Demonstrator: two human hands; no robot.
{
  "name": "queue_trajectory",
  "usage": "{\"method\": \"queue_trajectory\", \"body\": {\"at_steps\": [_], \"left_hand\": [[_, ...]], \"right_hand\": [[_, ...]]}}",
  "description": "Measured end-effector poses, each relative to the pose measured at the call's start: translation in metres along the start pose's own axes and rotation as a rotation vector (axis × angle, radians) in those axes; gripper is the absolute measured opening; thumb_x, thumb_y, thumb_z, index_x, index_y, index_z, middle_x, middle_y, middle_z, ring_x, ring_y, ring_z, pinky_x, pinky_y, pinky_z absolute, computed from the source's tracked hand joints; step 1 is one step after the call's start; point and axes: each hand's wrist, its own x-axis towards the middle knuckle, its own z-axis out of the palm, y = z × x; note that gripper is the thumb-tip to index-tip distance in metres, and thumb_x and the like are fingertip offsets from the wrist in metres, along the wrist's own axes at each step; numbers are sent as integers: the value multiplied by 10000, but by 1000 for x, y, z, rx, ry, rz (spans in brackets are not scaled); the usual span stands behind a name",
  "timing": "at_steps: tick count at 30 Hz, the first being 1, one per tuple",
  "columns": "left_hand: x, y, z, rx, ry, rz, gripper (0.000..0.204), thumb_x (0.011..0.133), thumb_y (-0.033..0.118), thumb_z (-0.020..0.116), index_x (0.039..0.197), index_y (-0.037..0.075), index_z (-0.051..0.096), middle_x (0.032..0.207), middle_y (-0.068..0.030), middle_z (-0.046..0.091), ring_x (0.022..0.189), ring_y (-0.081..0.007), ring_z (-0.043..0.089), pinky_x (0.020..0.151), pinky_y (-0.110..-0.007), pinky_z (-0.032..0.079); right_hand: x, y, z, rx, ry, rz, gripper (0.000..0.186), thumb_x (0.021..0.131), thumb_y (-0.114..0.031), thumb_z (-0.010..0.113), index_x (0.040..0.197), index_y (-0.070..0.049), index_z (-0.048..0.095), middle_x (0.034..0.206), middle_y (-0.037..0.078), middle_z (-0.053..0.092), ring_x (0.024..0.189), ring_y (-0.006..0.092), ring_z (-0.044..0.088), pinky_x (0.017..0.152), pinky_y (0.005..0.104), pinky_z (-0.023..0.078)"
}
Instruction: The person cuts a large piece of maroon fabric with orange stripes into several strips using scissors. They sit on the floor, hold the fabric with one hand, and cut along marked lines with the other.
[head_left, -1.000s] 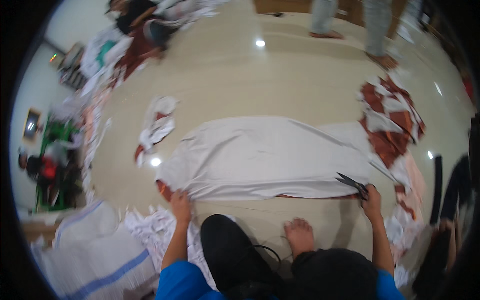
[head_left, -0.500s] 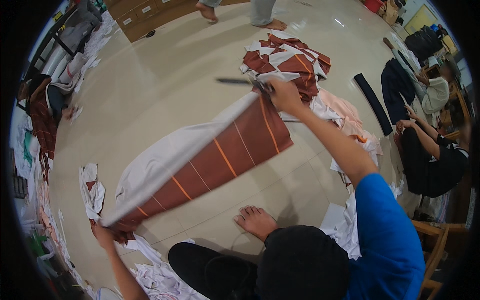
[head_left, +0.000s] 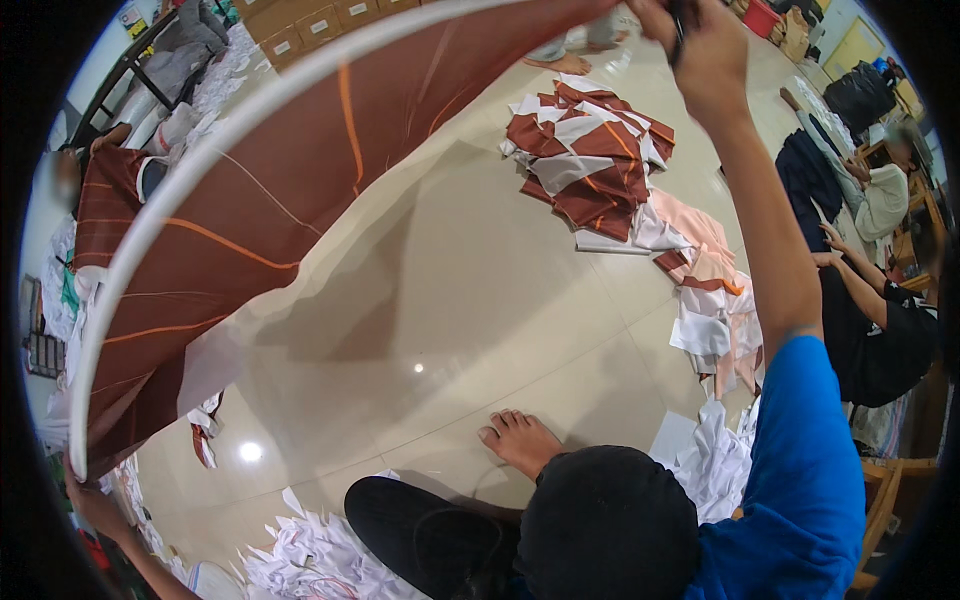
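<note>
Two-handed: holding the brown cloth (head_left: 250,205) aloft above the floor (head_left: 500,300), clasped lower left by the left hand (head_left: 97,510), upper right by the right hand (head_left: 712,62) around a dark tool (head_left: 678,32), bowed lengthwise between.

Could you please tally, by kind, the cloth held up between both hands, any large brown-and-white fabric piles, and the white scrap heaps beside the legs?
Brown striped cloth: 1
Large brown-and-white fabric pile: 1
White scrap heaps, one left, one right: 2
Total: 4
</note>
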Motion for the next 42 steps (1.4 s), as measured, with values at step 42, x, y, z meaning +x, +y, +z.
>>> {"method": "queue_trajectory", "body": {"at_steps": [42], "left_hand": [[-435,237,152,-501,-727,-65,160,1024,16,658,1178,-2,696,1218,-208,678,1196,-429,640,1044,-509,509]], "right_hand": [[-498,22,-50,-35,-785,479,219,897,8,825,1083,-7,711,1048,205,762,985,412,752,851,471,583]]}}
